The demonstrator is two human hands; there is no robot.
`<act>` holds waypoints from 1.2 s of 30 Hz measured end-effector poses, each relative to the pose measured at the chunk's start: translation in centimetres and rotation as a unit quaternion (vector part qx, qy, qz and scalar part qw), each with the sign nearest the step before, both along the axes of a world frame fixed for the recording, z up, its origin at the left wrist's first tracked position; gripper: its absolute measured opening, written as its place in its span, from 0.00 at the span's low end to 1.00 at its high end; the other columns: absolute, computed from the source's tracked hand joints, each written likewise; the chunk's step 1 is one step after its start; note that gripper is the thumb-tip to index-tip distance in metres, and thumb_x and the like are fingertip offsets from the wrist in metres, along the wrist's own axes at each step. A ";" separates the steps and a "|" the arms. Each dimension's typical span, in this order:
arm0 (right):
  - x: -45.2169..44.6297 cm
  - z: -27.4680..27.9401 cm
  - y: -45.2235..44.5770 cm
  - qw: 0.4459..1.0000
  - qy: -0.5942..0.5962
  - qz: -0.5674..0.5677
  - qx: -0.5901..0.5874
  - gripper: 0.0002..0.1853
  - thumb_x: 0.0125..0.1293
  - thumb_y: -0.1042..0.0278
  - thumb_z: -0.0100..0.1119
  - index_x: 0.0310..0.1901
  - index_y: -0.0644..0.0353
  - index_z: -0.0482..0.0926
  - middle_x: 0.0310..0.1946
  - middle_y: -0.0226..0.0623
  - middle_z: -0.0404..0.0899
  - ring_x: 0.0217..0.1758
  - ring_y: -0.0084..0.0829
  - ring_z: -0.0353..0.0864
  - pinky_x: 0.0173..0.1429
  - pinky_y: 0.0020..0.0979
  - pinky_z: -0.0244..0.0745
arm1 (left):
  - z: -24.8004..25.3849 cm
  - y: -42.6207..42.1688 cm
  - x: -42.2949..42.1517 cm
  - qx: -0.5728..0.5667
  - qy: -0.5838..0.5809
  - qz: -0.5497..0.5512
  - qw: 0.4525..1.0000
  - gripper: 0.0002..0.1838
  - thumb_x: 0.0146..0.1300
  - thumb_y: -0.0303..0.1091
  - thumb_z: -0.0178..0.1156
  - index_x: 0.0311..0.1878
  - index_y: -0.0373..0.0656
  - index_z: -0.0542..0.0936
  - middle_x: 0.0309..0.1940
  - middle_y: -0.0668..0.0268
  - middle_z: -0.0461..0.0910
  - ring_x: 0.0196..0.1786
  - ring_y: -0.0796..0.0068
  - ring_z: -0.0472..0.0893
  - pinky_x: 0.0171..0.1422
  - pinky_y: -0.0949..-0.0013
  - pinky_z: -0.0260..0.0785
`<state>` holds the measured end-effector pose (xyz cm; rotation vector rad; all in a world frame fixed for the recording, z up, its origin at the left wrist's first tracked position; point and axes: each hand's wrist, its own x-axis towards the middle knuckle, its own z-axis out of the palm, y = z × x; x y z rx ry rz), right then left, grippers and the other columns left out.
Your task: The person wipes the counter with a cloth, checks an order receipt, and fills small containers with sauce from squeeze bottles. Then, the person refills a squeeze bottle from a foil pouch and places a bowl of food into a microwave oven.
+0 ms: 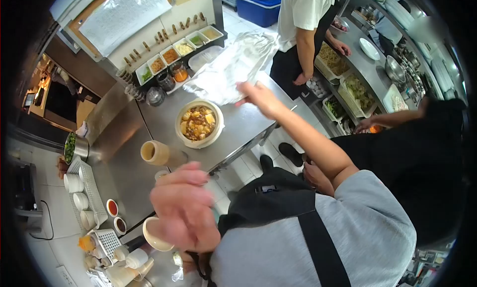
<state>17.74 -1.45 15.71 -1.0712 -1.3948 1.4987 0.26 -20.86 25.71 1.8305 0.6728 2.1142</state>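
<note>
My right hand point(258, 99) stretches out over the steel counter, its fingers closed on the near edge of a crumpled white cloth point(231, 68). The cloth is spread towards the back of the counter. Left of that hand stands a round pale bowl point(198, 124) of cubed tofu in brown sauce. My left hand point(184, 207) is raised close to the camera, smeared by motion with its fingers bent; I cannot make out anything in it. Beyond the left hand is a tall tan container point(155, 153), and partly behind it shows a cream bowl point(155, 233).
Small trays of chopped toppings point(171, 55) line the counter's back, with jars point(155, 96) in front. At left are a rack of white cups point(82, 192), sauce dishes point(113, 207) and squeeze bottles point(136, 258). Co-workers point(303, 24) stand to the right by vegetable bins point(357, 91).
</note>
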 end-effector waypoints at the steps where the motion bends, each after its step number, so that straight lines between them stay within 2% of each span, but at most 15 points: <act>1: 1.8 -1.1 0.8 1.000 -0.001 -0.016 -0.003 0.24 0.68 0.51 0.46 0.47 0.69 0.75 0.36 0.37 0.80 0.35 0.29 0.82 0.46 0.25 0.72 | 2.1 0.4 1.5 0.004 0.001 -0.085 0.996 0.18 0.63 0.31 0.54 0.56 0.54 0.68 0.37 0.64 0.73 0.45 0.58 0.73 0.52 0.54 0.70; 7: 13.3 1.0 1.4 0.999 0.010 -0.015 -0.049 0.21 0.68 0.54 0.45 0.47 0.66 0.74 0.40 0.36 0.76 0.40 0.28 0.78 0.48 0.27 0.70 | 5.4 6.1 10.9 0.036 -0.008 -0.342 0.939 0.21 0.63 0.28 0.53 0.60 0.47 0.67 0.47 0.61 0.72 0.52 0.61 0.72 0.58 0.58 0.65; 11: 19.6 -0.9 6.5 0.981 -0.190 0.034 0.025 0.24 0.67 0.49 0.46 0.48 0.65 0.76 0.43 0.37 0.77 0.47 0.25 0.73 0.50 0.30 0.69 | 5.3 14.0 18.3 0.043 -0.004 -0.298 0.954 0.23 0.63 0.27 0.52 0.62 0.43 0.67 0.53 0.59 0.70 0.56 0.63 0.70 0.63 0.61 0.62; 17: 18.0 -12.8 16.5 0.977 -0.136 0.033 0.160 0.23 0.64 0.56 0.48 0.27 0.73 0.78 0.20 0.47 0.79 0.26 0.34 0.81 0.36 0.36 0.76 | 0.2 36.5 29.4 -0.141 0.006 0.043 0.989 0.26 0.65 0.26 0.51 0.67 0.40 0.65 0.62 0.59 0.67 0.59 0.69 0.70 0.64 0.66 0.61; 18: 18.2 -10.2 16.4 0.981 -0.175 0.051 0.068 0.20 0.64 0.59 0.49 0.31 0.73 0.78 0.21 0.44 0.79 0.27 0.32 0.81 0.36 0.37 0.76 | -3.1 41.6 30.4 -0.185 -0.050 -0.008 0.981 0.25 0.69 0.34 0.50 0.68 0.42 0.63 0.64 0.62 0.66 0.58 0.72 0.70 0.62 0.67 0.62; 20: 17.8 -12.9 18.5 0.991 -0.039 0.024 0.124 0.17 0.64 0.60 0.53 0.37 0.71 0.78 0.24 0.39 0.79 0.26 0.30 0.78 0.35 0.35 0.75 | -5.3 44.5 32.1 -0.251 -0.020 -0.085 0.964 0.28 0.72 0.43 0.48 0.70 0.41 0.60 0.67 0.59 0.63 0.58 0.74 0.70 0.63 0.66 0.61; 21: 17.9 -13.1 19.6 0.988 -0.039 0.013 0.151 0.17 0.65 0.59 0.54 0.38 0.69 0.78 0.24 0.37 0.79 0.26 0.28 0.77 0.35 0.33 0.74 | -5.1 44.2 32.8 -0.317 -0.080 -0.269 0.906 0.32 0.72 0.48 0.47 0.71 0.37 0.57 0.68 0.54 0.61 0.61 0.71 0.69 0.66 0.67 0.60; 22: 18.1 -13.3 20.8 0.983 -0.040 0.001 0.178 0.17 0.66 0.58 0.55 0.39 0.68 0.78 0.25 0.35 0.78 0.26 0.26 0.75 0.34 0.31 0.72 | -4.3 42.6 35.0 -0.271 -0.010 -0.145 0.952 0.34 0.71 0.48 0.47 0.71 0.32 0.56 0.66 0.53 0.63 0.64 0.68 0.67 0.69 0.68 0.57; 24: 19.0 -12.1 23.1 0.986 -0.159 0.017 0.041 0.17 0.68 0.57 0.56 0.45 0.66 0.76 0.28 0.22 0.73 0.32 0.16 0.67 0.37 0.25 0.66 | -4.1 40.9 36.8 -0.265 -0.001 -0.200 0.943 0.34 0.70 0.42 0.50 0.70 0.30 0.54 0.64 0.54 0.66 0.63 0.66 0.69 0.68 0.69 0.59; 25: 19.5 -7.9 22.0 0.999 -0.013 0.010 0.037 0.17 0.68 0.58 0.56 0.45 0.66 0.76 0.29 0.22 0.74 0.32 0.15 0.67 0.37 0.24 0.66 | -4.8 40.8 37.5 -0.266 -0.005 -0.237 0.934 0.34 0.68 0.39 0.52 0.71 0.30 0.53 0.64 0.53 0.66 0.62 0.67 0.70 0.65 0.69 0.62; 27: 19.6 -9.3 23.8 0.997 0.069 -0.003 0.021 0.15 0.69 0.59 0.55 0.46 0.64 0.76 0.32 0.24 0.76 0.33 0.14 0.70 0.37 0.24 0.68 | -5.1 40.5 38.9 -0.217 0.038 -0.186 0.958 0.37 0.64 0.45 0.55 0.68 0.29 0.57 0.63 0.40 0.64 0.67 0.50 0.66 0.70 0.60 0.56; 30: 18.9 -8.2 26.7 0.986 0.143 -0.049 -0.068 0.13 0.71 0.63 0.50 0.48 0.63 0.74 0.37 0.30 0.79 0.37 0.20 0.76 0.42 0.26 0.74 | -4.4 39.6 39.1 -0.199 0.083 -0.291 0.932 0.31 0.66 0.38 0.53 0.69 0.35 0.59 0.60 0.51 0.71 0.61 0.61 0.71 0.64 0.64 0.63; 32: 18.3 -7.9 29.1 0.981 0.143 -0.082 -0.102 0.13 0.69 0.64 0.48 0.49 0.62 0.73 0.39 0.33 0.78 0.37 0.26 0.78 0.45 0.31 0.77 | -2.6 38.1 37.3 -0.317 0.097 -0.455 0.827 0.25 0.68 0.29 0.49 0.68 0.38 0.64 0.54 0.60 0.76 0.54 0.71 0.75 0.57 0.68 0.67; 35: 17.5 -9.6 33.6 0.975 0.117 -0.132 -0.135 0.15 0.66 0.63 0.43 0.45 0.67 0.72 0.35 0.41 0.79 0.30 0.31 0.80 0.38 0.33 0.80 | -4.9 36.3 35.4 -0.156 0.070 -0.403 0.899 0.24 0.67 0.27 0.48 0.66 0.38 0.65 0.49 0.64 0.79 0.48 0.74 0.76 0.54 0.69 0.67; 36: 17.6 -10.0 35.3 0.974 0.122 -0.142 -0.125 0.15 0.65 0.63 0.42 0.44 0.67 0.72 0.34 0.42 0.78 0.29 0.32 0.80 0.38 0.34 0.80 | -5.3 35.7 33.7 -0.196 0.058 -0.399 0.894 0.23 0.68 0.27 0.46 0.65 0.37 0.66 0.47 0.65 0.80 0.47 0.74 0.77 0.54 0.70 0.67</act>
